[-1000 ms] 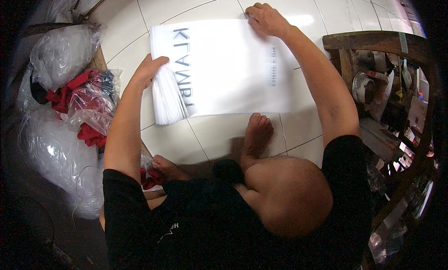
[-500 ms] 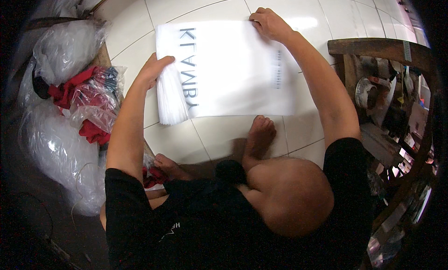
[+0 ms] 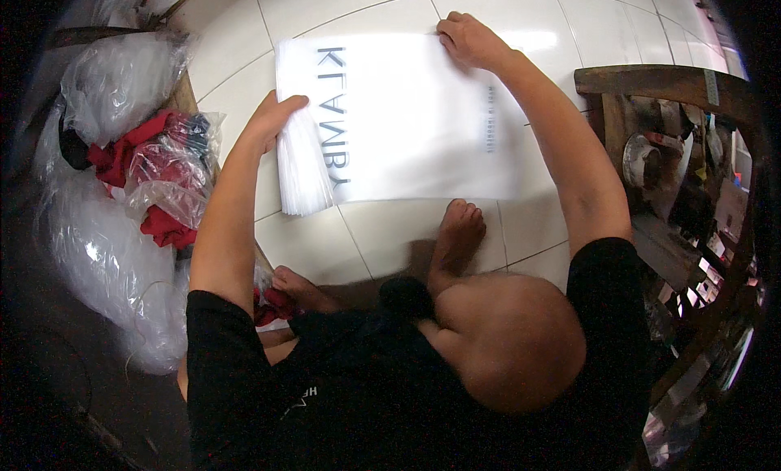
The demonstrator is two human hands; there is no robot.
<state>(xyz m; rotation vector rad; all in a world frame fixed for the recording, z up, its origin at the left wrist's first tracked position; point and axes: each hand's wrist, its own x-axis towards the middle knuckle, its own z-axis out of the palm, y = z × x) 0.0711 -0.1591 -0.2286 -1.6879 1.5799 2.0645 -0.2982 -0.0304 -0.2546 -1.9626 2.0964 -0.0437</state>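
Note:
A stack of thin white sheets [image 3: 407,121], like plastic bags, with dark printing lies over the floor in front of me. Its left edge is thick with many layers and bends upward. My left hand [image 3: 275,119] grips that left edge, thumb on top and fingers underneath. At the far right corner, my right hand [image 3: 472,41] has its fingers curled and pinched on the sheet's edge. How many layers the right fingers hold is hidden.
Clear plastic bags [image 3: 114,259] and red cloth in plastic [image 3: 167,162] are heaped at left. A dark wooden frame [image 3: 651,79] with cluttered shelves stands at right. My bare foot [image 3: 462,227] rests on the white tiled floor [image 3: 366,3] close to the stack.
The whole view has shifted slightly. Both hands keep their holds on the white stack.

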